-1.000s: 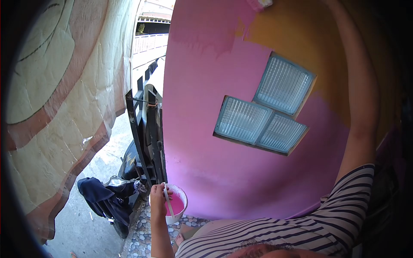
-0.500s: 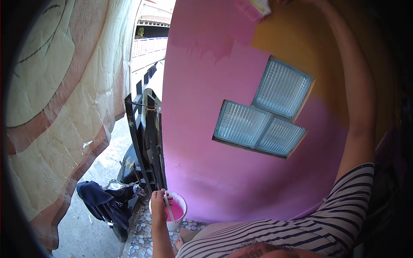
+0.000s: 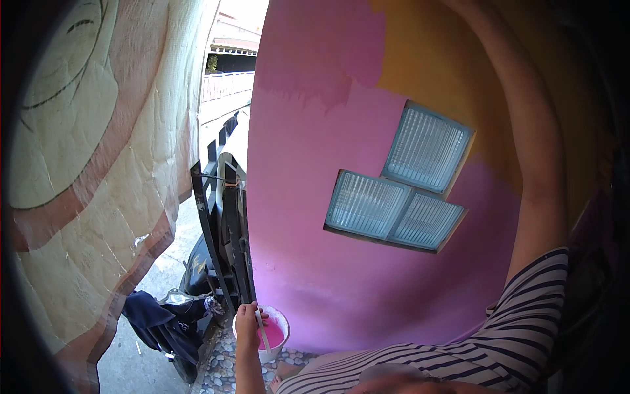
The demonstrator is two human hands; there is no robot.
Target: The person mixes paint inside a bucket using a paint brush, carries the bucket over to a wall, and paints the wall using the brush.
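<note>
My left hand (image 3: 247, 322) is closed on the white handle of a small bucket (image 3: 283, 323), low beside the wall. Pink paint (image 3: 272, 335) lies inside the bucket. My right arm (image 3: 535, 131) stretches up along the wall and leaves the view at the top edge, so its fingers and anything in them are hidden. Pink covers much of the curved wall (image 3: 295, 164), with a darker, ragged-edged patch higher up. Near my raised arm there is a mustard-yellow area (image 3: 426, 59). Three ribbed glass blocks (image 3: 430, 148) are set into the wall.
A large hanging sheet (image 3: 85, 230) fills the left side. Between sheet and wall stand a black metal gate (image 3: 220, 217) and a motorbike with dark cloth (image 3: 154, 322) over it. Pebbled flooring (image 3: 223, 368) lies below the bucket. A white railing (image 3: 226, 85) shows outside.
The view has tilted up a little, so wall and bucket sit lower in it. The pink-loaded brush at the top, near my right hand, has passed out of sight.
</note>
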